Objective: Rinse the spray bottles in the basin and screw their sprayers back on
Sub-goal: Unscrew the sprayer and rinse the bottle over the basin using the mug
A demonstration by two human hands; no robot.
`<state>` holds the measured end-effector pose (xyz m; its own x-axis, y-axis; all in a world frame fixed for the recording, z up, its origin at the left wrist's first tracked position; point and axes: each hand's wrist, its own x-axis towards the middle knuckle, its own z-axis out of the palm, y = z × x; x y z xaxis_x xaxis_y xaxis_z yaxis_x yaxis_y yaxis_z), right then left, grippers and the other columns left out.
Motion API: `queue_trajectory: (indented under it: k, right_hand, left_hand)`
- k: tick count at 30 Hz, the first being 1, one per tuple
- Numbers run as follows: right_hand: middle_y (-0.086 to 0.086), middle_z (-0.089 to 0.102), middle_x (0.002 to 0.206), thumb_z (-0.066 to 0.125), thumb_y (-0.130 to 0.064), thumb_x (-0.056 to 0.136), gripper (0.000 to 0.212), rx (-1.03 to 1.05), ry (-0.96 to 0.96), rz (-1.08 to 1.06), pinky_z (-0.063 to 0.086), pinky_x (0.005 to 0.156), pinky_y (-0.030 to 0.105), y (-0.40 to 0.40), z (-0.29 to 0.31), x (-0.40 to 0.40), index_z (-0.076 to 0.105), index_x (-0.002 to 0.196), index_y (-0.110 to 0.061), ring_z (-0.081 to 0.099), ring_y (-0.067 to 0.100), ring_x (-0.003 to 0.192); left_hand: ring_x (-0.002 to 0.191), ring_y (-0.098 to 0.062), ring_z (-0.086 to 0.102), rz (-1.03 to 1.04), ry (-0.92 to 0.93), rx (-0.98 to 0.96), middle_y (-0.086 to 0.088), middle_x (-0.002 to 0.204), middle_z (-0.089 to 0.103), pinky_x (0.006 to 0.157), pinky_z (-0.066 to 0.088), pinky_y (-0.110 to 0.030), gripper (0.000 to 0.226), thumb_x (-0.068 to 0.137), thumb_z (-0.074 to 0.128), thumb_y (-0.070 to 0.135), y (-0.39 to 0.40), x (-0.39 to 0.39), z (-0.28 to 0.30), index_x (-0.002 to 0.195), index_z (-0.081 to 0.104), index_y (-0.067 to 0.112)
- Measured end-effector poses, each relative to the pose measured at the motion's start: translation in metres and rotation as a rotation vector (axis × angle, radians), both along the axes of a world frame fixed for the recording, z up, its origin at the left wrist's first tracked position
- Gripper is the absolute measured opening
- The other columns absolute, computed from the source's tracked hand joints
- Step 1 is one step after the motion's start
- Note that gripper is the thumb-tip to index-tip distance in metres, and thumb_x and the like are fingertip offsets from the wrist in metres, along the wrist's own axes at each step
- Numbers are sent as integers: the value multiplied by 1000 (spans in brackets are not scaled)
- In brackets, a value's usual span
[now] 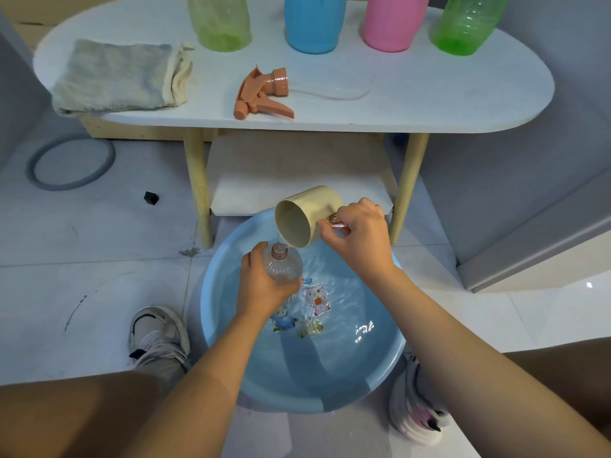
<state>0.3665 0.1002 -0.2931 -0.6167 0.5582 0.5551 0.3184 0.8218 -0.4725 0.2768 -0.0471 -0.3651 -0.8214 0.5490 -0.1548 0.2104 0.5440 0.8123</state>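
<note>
No words can be read; the left hand (261, 285) grips the clear bottle (283, 264) over the blue basin (218, 312), mid-frame; the right hand (358, 234) pinches the tipped cream cup's (305, 214) handle; four bottles are cut off at the top edge.

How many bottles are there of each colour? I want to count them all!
Green bottles: 2, a pale one and a bright one
Blue bottle: 1
Pink bottle: 1
Clear bottle, held in the left hand over the basin: 1
Total: 5
</note>
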Motion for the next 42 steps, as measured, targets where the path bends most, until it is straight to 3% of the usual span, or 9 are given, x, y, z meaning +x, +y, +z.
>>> queue_trajectory:
  k: [5, 11, 18, 34, 42]
  right_hand:
    - [-3, 47, 48, 58, -33, 75, 35, 43, 12, 6, 28, 64, 27, 1, -2, 0, 49, 48, -13, 44, 21, 58]
    - [-1, 47, 47, 59, -31, 76, 36, 89, 1, 22, 17, 63, 24, 0, -3, -2, 48, 48, -11, 44, 22, 58]
    - [0, 46, 47, 60, -27, 76, 32, 136, 2, 39, 20, 63, 26, -2, -2, -2, 50, 50, -11, 43, 23, 57]
    - [-1, 47, 50, 62, -27, 79, 35, 263, -3, 98, 25, 64, 30, -2, 1, -2, 48, 51, -11, 44, 24, 58]
    - [-2, 46, 51, 66, -22, 78, 36, 281, 1, 128, 27, 64, 31, -4, 0, -2, 44, 51, -12, 42, 23, 59]
  left_hand:
    - [115, -26, 50, 1, -2, 6, -6, 130, 41, 91, 45, -33, 91, 55, 87, 28, 0, -1, -2, 134, 41, 19]
    - [113, -25, 51, 2, 8, -6, -6, 130, 42, 87, 44, -30, 91, 55, 87, 28, 1, 0, -4, 133, 41, 19]
    - [112, -24, 51, -14, 26, 2, -6, 128, 42, 83, 42, -26, 90, 55, 88, 27, 0, 0, -6, 132, 42, 18]
    - [116, -26, 49, -17, 49, -22, -7, 129, 44, 90, 46, -36, 91, 53, 87, 30, 2, -1, -10, 131, 41, 18]
    - [116, -23, 48, -17, 54, -20, -6, 127, 45, 86, 43, -30, 90, 54, 87, 29, 4, 0, -10, 130, 42, 17]
